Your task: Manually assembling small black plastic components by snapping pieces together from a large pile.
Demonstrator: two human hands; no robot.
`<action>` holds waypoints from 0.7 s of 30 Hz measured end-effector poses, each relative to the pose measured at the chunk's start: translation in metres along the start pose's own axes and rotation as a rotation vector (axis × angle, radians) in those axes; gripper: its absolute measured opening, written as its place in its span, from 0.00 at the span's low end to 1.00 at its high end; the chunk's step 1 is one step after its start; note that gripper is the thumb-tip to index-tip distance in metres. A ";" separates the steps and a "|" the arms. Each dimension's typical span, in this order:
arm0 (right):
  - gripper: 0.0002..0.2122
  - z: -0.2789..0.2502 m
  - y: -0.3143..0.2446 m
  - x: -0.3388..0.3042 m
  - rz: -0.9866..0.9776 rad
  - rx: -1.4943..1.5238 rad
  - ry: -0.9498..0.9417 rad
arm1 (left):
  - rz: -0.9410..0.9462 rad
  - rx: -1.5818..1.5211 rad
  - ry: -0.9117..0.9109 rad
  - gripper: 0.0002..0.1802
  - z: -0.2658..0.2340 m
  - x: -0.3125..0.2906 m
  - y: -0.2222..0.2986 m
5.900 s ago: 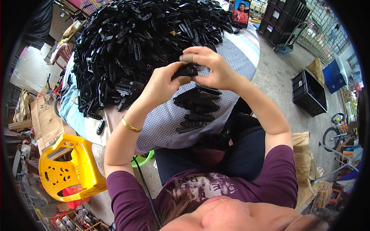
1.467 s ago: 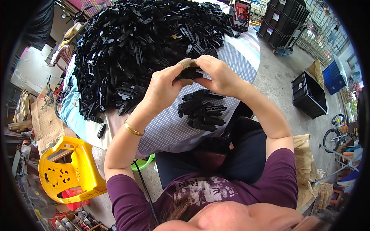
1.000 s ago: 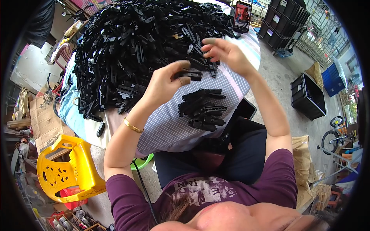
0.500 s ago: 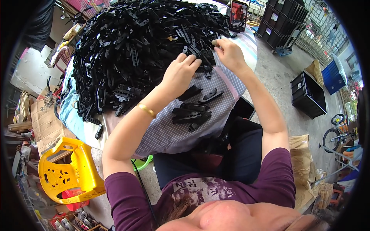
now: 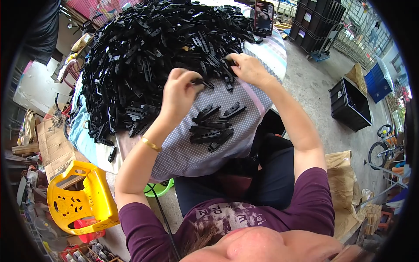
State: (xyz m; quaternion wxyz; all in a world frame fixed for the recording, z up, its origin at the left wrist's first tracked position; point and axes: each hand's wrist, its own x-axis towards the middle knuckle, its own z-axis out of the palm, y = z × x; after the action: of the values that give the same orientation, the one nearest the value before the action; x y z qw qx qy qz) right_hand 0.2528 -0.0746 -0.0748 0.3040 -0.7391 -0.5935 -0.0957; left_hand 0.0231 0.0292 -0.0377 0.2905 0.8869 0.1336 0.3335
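Observation:
A large heap of slim black plastic parts [image 5: 131, 61], some with slotted sides, covers the far half of the cloth-covered table [image 5: 174, 157]. At the heap's near edge, my left hand [image 5: 178, 94] has curled, slightly blurred fingers round one black plastic part [image 5: 203, 82]. My right hand [image 5: 251, 70] is at the heap's right side, thumb and fingers closed on another black part [image 5: 227, 66]; its fingertips are partly hidden. A small group of similar black parts [image 5: 213, 126] lies on the dotted cloth nearer to me, apart from the heap.
A phone [image 5: 263, 18] stands upright at the table's far right. Stacked black crates [image 5: 312, 19] rest on a blue trolley, with an open black crate [image 5: 349, 105] and a blue bin [image 5: 377, 83] to the right. A yellow plastic chair [image 5: 83, 196] stands at my left.
My left hand has drawn left, away from my right hand, with a black part in its fingers. My right hand has shifted slightly left and nearer. The view has moved a little.

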 end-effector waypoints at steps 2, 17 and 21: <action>0.13 -0.005 -0.006 0.003 0.060 -0.014 -0.078 | -0.399 -0.439 -0.049 0.11 -0.015 0.000 0.003; 0.14 -0.051 -0.030 0.004 0.256 0.478 -0.142 | -0.555 -0.824 -0.099 0.13 -0.017 -0.010 0.001; 0.10 -0.038 -0.078 -0.002 0.289 1.074 -0.145 | -0.531 -0.798 -0.087 0.19 -0.014 -0.014 0.007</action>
State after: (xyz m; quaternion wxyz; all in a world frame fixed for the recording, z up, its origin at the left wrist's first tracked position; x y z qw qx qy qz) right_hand 0.1873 -0.0885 -0.0193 0.6060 -0.5590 -0.4712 0.3137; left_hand 0.0035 0.0233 -0.0318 0.6888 0.6543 0.2048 0.2358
